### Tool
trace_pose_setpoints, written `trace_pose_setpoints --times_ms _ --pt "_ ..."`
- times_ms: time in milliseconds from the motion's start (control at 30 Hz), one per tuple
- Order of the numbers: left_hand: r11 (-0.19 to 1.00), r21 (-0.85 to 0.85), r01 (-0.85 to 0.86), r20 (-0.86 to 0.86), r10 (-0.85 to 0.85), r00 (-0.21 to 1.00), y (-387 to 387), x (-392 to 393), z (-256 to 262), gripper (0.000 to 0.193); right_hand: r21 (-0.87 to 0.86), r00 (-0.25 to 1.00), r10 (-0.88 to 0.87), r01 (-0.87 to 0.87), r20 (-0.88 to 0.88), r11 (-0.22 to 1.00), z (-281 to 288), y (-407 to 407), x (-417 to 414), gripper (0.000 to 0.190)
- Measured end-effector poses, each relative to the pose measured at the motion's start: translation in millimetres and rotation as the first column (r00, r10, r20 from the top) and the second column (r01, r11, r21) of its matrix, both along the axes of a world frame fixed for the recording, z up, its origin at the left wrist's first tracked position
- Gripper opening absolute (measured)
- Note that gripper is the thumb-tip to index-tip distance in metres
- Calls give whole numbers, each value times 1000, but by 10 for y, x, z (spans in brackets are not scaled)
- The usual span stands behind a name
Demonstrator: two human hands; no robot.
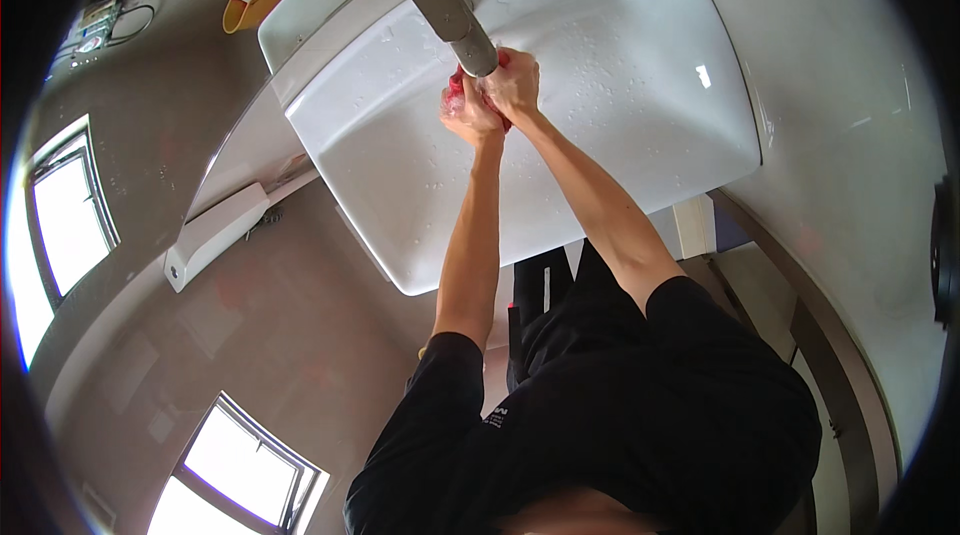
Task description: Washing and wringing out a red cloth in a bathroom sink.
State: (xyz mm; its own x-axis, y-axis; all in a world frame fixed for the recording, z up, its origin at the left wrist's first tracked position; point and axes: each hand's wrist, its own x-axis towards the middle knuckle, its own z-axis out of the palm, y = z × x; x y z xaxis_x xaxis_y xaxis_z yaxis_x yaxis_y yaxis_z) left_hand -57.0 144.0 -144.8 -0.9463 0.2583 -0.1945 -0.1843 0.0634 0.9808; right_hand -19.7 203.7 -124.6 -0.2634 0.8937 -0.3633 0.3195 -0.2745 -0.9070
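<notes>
Under the spout of a grey metal faucet (pixel 454 21), my two hands are close together over a white ceramic washbasin (pixel 375 197). My left hand (pixel 472 113) grips a wet red cloth (pixel 455 82), which shows between and beside the fingers. On the other side of the spout, my right hand (pixel 517 84) is closed on the same cloth. Water and what looks like foam wet the hands. The faucet head hides part of the fingers and of the cloth. Droplets dot the basin's inner surface.
A mirror (pixel 255 107) rises behind the basin and reflects an arm, the basin and a yellow container (pixel 259 3). A white wall-mounted box (pixel 217 235) juts out at left. A window (pixel 244 464) stands lower left, and a pale wall (pixel 832 77) is at right.
</notes>
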Motion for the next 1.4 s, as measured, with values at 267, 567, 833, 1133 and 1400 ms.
trace_pose_setpoints --times_ms 267,567,833,1133,1400 --pt "881 411 234 467 -424 776 -390 -332 162 36 -540 837 -279 -23 -470 841 -70 50 265 34" --pt "869 405 283 625 -489 609 -915 -554 281 45 -639 448 -458 -487 -768 596 74 158 573 37" --pt "905 178 385 455 -423 784 -1274 -647 609 36 -626 214 -588 -246 -780 740 -128 468 1018 28" --pt "590 -623 514 67 -614 787 -1835 -937 1340 26 -607 186 -584 -115 -790 786 -312 688 1064 29" --pt "861 -344 374 198 -323 926 -1894 -1023 1780 29 -662 84 -657 -124 -749 739 -350 569 722 35"
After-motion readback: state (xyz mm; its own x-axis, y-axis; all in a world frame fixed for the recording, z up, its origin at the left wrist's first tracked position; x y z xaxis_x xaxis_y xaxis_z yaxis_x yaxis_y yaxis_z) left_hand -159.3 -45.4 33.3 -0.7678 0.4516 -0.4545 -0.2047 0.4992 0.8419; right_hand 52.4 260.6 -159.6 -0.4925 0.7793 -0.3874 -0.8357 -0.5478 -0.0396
